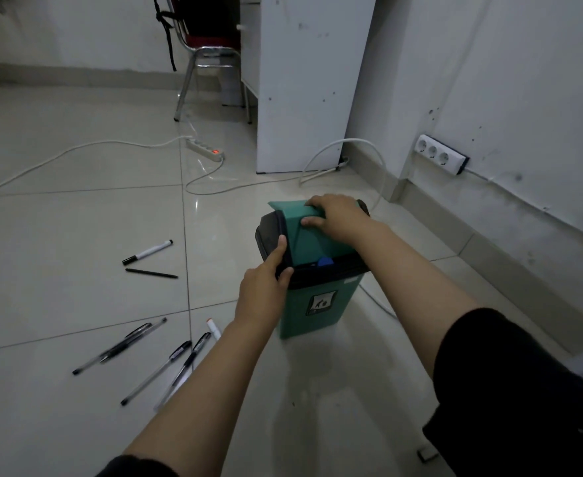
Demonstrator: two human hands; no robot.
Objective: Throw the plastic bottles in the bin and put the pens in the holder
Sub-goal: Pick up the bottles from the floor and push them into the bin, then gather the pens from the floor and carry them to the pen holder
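Note:
A small green bin (317, 309) with a black rim stands on the tiled floor. My right hand (338, 218) grips its green swing lid (300, 235), which is tilted up. My left hand (266, 287) holds the bin's black rim at the near left corner. Inside the opening a blue bottle cap (325, 262) shows. Several pens (156, 359) lie scattered on the floor to the left, with a white marker (147, 252) and a thin black pen (151, 273) farther back. A white marker with an orange tip (213, 328) lies partly behind my left forearm. No pen holder is in view.
A white power strip (204, 150) and its cables (76, 151) run across the floor behind the bin. A metal-legged chair (211, 63) and a white cabinet panel (304, 84) stand at the back. The wall with a socket strip (441, 154) runs along the right.

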